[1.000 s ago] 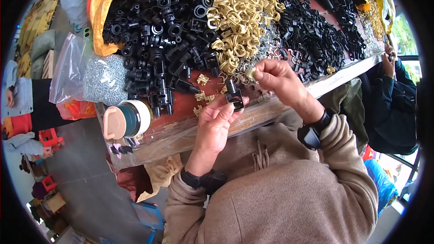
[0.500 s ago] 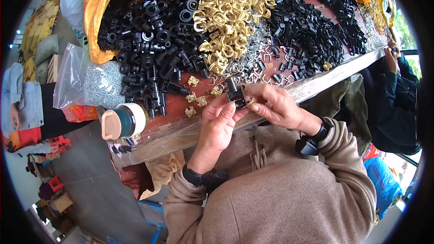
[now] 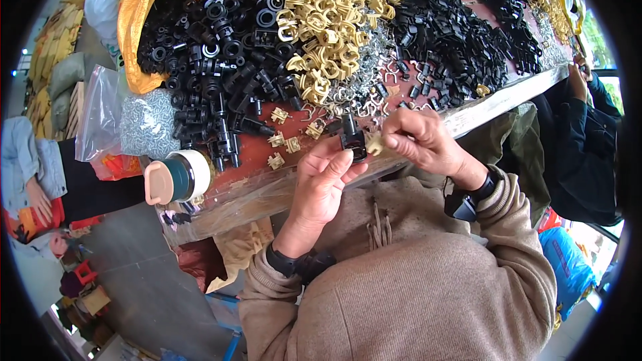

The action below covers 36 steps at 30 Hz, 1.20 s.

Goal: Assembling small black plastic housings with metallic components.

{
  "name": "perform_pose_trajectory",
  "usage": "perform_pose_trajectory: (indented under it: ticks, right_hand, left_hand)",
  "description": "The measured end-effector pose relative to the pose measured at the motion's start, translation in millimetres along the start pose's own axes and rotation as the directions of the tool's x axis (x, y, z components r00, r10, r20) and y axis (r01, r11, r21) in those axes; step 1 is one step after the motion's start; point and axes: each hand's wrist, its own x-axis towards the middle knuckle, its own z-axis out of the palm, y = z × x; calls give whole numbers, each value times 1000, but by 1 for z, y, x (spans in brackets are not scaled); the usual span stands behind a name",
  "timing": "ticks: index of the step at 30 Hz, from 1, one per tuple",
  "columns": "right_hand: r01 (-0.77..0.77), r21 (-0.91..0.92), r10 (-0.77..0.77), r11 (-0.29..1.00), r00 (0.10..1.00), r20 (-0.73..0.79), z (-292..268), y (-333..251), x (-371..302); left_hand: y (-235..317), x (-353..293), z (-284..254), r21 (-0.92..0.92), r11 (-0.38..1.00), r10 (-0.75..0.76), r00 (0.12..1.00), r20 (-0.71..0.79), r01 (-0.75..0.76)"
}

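One part-hidden black fitting (image 3: 352, 138): left hand (image 3: 324, 179) grips it; right hand (image 3: 428, 144) pinches, seemingly, a blurred cream clip (image 3: 374, 144).

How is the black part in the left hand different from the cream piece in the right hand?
The black part is dark and bigger; the cream piece is pale and smaller. The black part has a stem; the cream piece shows none. Both are held, one in the left hand, one in the right hand.

gry flr (image 3: 150, 274) | red stool (image 3: 85, 271), lwr L | daylit wndw (image 3: 594, 45), upr R
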Motion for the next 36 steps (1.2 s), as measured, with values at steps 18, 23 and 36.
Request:
perform_pose_trajectory:
  ticks: [18, 23, 36]
  right_hand:
    - [0, 55, -16, 998, 952, 306, 4, -14, 10]
    - [-85, -28, 89, 996, 966, 244, 3, -15, 9]
    - [-287, -65, 266, 956, 937, -225, -10, 25, -6]
  left_hand:
    - [-5, -21, -5, 19, 987, -159, 984, 80, 158]
    - [-8, -15, -5, -44, 981, -186, 980, 70, 189]
    - [0, -1, -5, 90, 981, -173, 985, -10, 173]
